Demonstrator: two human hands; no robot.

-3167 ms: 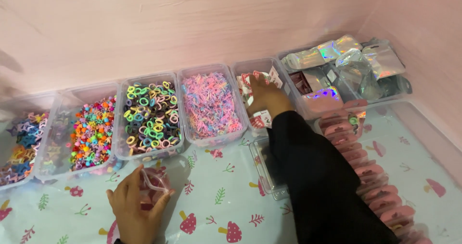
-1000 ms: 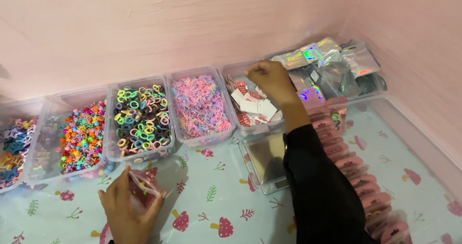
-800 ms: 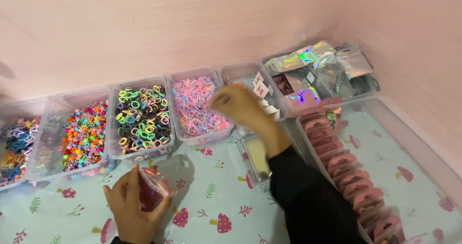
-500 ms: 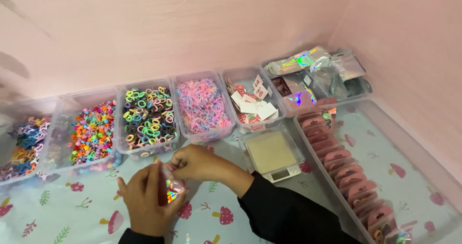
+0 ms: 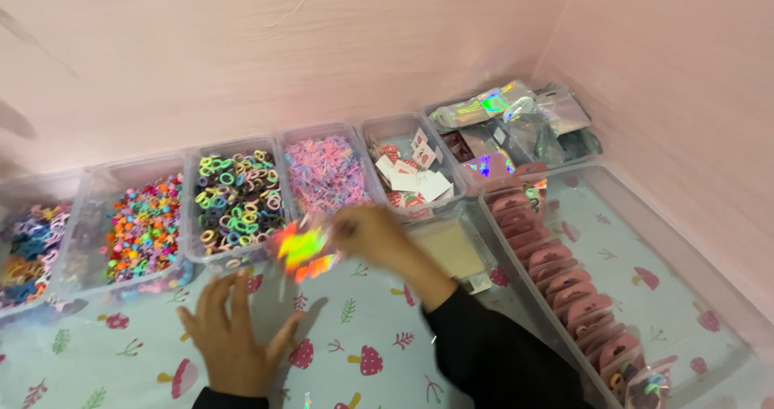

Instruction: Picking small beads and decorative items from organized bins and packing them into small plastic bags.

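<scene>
My right hand (image 5: 372, 236) is blurred with motion and holds a small shiny holographic pouch (image 5: 302, 252) above the patterned table cover, just in front of the clear bins. My left hand (image 5: 230, 340) lies flat on the cover below the pouch, fingers spread, holding nothing. Behind the pouch stand a bin of coloured hair ties (image 5: 234, 199) and a bin of pink elastics (image 5: 322, 171). A small scale (image 5: 451, 248) sits right of my right hand.
More clear bins line the pink wall: colourful clips (image 5: 145, 228), blue and mixed pieces (image 5: 28, 252), small cards (image 5: 411, 171), holographic pouches (image 5: 516, 123). A long clear tray (image 5: 685, 248) at right holds a row of pink packets (image 5: 564, 272).
My right hand left the card bin, came to the pouch in my left hand and took it. My left hand let go and now rests flat on the cover.
</scene>
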